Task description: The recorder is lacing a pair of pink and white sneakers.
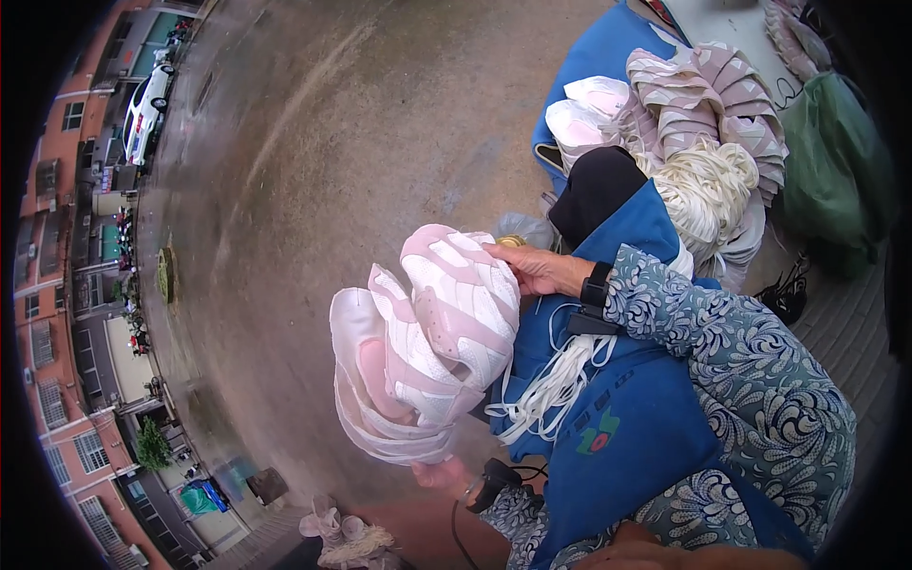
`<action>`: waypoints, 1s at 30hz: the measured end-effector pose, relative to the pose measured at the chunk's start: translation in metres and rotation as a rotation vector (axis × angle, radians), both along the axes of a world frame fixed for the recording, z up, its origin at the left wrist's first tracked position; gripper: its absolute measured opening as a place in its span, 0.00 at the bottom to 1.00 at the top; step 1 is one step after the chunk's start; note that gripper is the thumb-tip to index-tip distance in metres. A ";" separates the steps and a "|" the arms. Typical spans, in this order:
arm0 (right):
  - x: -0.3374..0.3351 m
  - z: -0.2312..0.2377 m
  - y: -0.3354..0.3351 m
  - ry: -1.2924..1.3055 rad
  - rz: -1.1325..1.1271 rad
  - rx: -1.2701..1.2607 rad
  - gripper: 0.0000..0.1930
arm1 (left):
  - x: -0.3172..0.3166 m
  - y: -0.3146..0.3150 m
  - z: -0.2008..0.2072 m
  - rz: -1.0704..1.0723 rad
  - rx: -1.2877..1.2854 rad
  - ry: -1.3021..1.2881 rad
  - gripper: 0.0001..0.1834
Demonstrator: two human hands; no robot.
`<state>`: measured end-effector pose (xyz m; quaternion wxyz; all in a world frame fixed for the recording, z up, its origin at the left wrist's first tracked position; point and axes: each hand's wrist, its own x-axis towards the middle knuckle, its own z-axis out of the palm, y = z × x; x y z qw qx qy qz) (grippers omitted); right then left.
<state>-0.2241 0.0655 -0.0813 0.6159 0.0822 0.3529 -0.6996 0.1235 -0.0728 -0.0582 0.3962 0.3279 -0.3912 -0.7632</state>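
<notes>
Holding a bundle of pink-and-white shoe uppers near the centre of the frame — grasping the upper right edge with the right grip. Touching the lower edge with the left grip, with fingers partly hidden — impossible to tell whether clenched. Wearing a blue apron, with white laces lying across it. Farther out, toward the upper right, cream laces beside stacked uppers, then a green bag.
</notes>
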 end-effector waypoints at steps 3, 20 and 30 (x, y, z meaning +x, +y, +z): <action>-0.004 -0.001 0.005 0.190 0.095 0.086 0.35 | 0.001 0.001 0.000 -0.062 -0.061 0.003 0.42; -0.033 -0.046 -0.008 0.906 -0.121 0.360 0.35 | -0.109 0.057 0.076 -0.219 -0.552 -0.594 0.35; -0.049 -0.103 0.026 0.742 0.075 0.643 0.28 | -0.191 0.058 0.092 -0.610 -1.259 -0.847 0.29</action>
